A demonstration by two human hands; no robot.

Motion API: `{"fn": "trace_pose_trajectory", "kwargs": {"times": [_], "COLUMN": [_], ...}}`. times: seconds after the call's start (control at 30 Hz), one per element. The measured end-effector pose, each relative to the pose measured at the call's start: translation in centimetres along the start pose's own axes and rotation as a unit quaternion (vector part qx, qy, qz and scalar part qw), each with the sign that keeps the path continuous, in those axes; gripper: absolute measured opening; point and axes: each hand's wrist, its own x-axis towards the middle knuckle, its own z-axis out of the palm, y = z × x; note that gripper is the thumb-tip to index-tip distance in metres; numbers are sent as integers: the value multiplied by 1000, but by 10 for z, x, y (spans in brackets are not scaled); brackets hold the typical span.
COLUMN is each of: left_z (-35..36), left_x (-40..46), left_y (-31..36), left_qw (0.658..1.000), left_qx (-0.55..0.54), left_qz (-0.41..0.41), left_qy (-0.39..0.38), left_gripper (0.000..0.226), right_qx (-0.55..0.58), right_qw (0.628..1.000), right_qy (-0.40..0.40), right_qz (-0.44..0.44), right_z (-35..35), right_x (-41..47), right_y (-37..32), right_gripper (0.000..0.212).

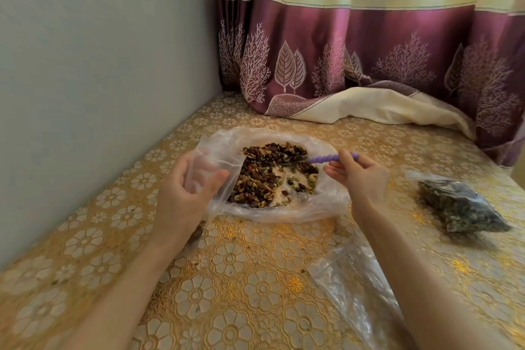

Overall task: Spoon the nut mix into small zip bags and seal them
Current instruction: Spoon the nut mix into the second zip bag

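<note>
Nearest to the person, an empty clear bag [352, 290] lies flat on the gold flowered tablecloth [250, 293], just under the right forearm. Farther out on the right, well apart from the hands, a filled zip bag [461, 206] of dark mix lies on its side, its long axis running from the far left toward the near right.

The left hand [181, 193] curls round a small zip bag [203, 172], pinching its clear mouth between thumb and fingers; the bag hangs down below the palm.

The right hand [359, 176] grips a purple-handled spoon [329, 158], its handle lying nearly level and its bowl end pointing left into the nut mix [270, 176]. That mix is heaped on a plastic-lined plate [326, 202].

Behind, a purple and cream curtain [369, 51] drapes onto the table.
</note>
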Motion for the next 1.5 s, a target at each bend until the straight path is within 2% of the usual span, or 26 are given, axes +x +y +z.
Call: {"fn": "trace_pose_trajectory", "kwargs": {"times": [0.1,0.2,0.27,0.4,0.57,0.7,0.77,0.83,0.97,1.1,1.3,1.43,1.5], "left_z": [0,0,0,1,1,2,2,2,1,0,1,2,2], "left_x": [0,0,0,-1,-1,-1,-1,0,0,0,0,0,0], "left_y": [0,0,-1,-1,-3,-4,-5,-6,-8,-8,-6,-6,-6], "left_qw": [1000,1000,1000,1000,1000,1000,1000,1000,1000,1000,1000,999,999], "left_qx": [10,16,19,17,12,2,-4,-8,-5,-4,19,17,17], "left_qz": [2,3,6,11,4,2,3,0,2,-2,-5,-14,-19], "left_qy": [-3,-6,-7,-5,-12,-9,-8,-9,-12,-15,-19,-25,-22], "left_gripper": [32,37,37,39,49,37,28,27,27,30,52,45,52], "right_qx": [20,23,14,8,30,50,31,-20,-80,-65,-9,49,63], "right_qw": [999,999,999,998,992,989,993,997,996,997,1000,998,996], "right_qy": [-28,-21,-45,-54,-73,-50,-21,0,30,30,4,-33,-61], "right_qz": [23,11,10,9,94,131,112,74,17,10,-20,-32,-31], "right_z": [3,3,5,10,5,-1,-3,-2,-1,-1,7,13,18], "right_x": [-4,-4,-6,-9,-7,-3,0,1,2,1,-7,-18,-25], "right_y": [2,2,3,4,4,1,1,1,1,-5,-37,-60,-68], "right_gripper": [39,39,38,46,50,48,37,26,21,22,21,19,19]}}
